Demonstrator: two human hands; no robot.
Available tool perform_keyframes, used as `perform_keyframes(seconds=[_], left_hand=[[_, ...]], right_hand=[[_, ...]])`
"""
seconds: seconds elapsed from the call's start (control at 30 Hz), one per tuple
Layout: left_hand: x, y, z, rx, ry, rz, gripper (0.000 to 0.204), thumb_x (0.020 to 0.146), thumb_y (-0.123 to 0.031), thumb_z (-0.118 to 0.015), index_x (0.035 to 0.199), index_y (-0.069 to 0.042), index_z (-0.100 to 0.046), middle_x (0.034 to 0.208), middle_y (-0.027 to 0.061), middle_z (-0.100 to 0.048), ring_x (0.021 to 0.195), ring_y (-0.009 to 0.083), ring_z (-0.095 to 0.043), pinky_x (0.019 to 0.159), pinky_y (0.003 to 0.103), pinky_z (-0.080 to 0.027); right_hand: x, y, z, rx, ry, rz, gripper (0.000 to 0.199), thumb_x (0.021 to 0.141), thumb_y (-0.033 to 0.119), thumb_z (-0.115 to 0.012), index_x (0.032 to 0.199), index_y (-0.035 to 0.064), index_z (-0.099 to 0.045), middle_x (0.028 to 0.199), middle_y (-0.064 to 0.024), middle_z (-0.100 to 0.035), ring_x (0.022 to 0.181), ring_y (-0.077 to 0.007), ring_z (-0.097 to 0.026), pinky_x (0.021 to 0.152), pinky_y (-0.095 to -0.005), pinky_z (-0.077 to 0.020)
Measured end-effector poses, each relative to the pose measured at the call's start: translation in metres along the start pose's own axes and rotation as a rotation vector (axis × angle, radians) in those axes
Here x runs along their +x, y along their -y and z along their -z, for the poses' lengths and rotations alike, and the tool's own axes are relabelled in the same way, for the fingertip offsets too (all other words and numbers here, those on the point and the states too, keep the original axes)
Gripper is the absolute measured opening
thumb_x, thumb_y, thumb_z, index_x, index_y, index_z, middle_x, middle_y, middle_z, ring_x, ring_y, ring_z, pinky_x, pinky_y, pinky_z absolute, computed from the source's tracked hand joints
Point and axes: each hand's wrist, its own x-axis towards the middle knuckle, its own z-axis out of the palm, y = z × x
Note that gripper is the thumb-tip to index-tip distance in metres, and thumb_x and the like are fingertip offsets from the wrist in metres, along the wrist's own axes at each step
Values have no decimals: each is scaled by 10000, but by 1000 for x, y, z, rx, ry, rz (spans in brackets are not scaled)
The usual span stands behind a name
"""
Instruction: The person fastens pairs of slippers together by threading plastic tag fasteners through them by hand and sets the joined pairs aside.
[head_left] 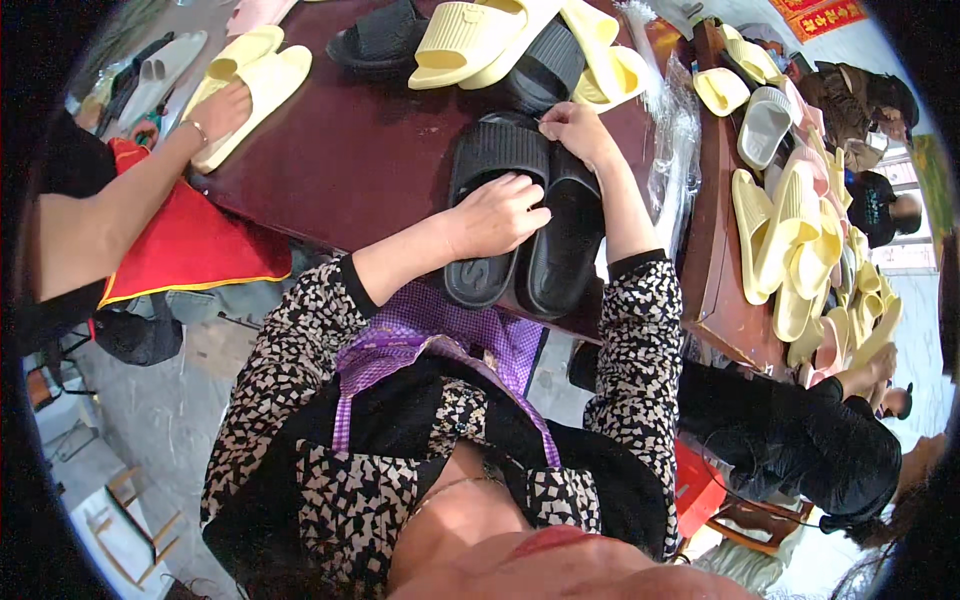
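Two black slippers (525, 215) lie side by side under both hands' fingers (528, 192).

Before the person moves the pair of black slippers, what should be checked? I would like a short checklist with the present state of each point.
1. Left hand rests on the black slippers: ok, it lies across both.
2. Right hand has hold of the pair: ok, its fingers pinch the far edge of the right slipper.
3. The two slippers lie side by side, soles down: ok.
4. Pair fully on the dark red table: not ok, the heels overhang the near edge.
5. Co-worker's hand keeps apart: ok, it rests on a pale yellow slipper at the far left.
6. Anything fastened between the slippers: cannot tell.
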Motion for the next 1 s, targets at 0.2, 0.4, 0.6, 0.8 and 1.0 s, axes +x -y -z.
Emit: perform_keyframes(seconds=[0.2, 0.4, 0.6, 0.8, 1.0], left_hand=[[-6, -4, 4, -26, 86, 5, 138, 711, -94, -631, 829, -50, -576, 803, 90, -504, 748, 248, -529, 697, 345, -452], [20, -16, 25, -93, -185, 56, 188, 760, -77, -626, 935, -16, -598, 970, 140, -584, 811, 273, -594, 700, 330, -490], [72, 16, 34, -409, -227, 404, 264, 822, -94, -595, 1051, 36, -573, 890, 108, -621, 744, 173, -608, 656, 270, -502], [103, 29, 19, -1132, 60, 758, 298, 864, -140, -572, 1106, 36, -572, 832, 39, -627, 616, 68, -560, 567, 210, -479], [111, 30, 11, -1318, -50, 879, 227, 878, -152, -577, 1050, -4, -592, 821, 37, -618, 587, 70, -541, 521, 212, -456]], right_hand=[[-19, 10, 8, 359, 37, -42, 100, 763, 39, -631, 845, -16, -612, 742, -52, -613, 655, -116, -532, 641, -244, -437], [-45, -5, 28, 797, -280, 68, 66, 823, 7, -596, 884, -8, -577, 814, -60, -612, 698, -117, -540, 678, -227, -444], [-77, 19, 26, 766, -341, 234, 38, 839, -7, -583, 875, 0, -572, 827, -58, -612, 732, -109, -545, 703, -224, -446], [-92, 24, 26, 696, -411, 256, 31, 837, 12, -590, 860, -2, -575, 759, -23, -604, 690, -78, -539, 649, -207, -444], [-99, 32, 34, 572, -469, 217, 19, 827, 6, -599, 823, 3, -581, 738, -20, -599, 687, -69, -535, 634, -218, -452]])
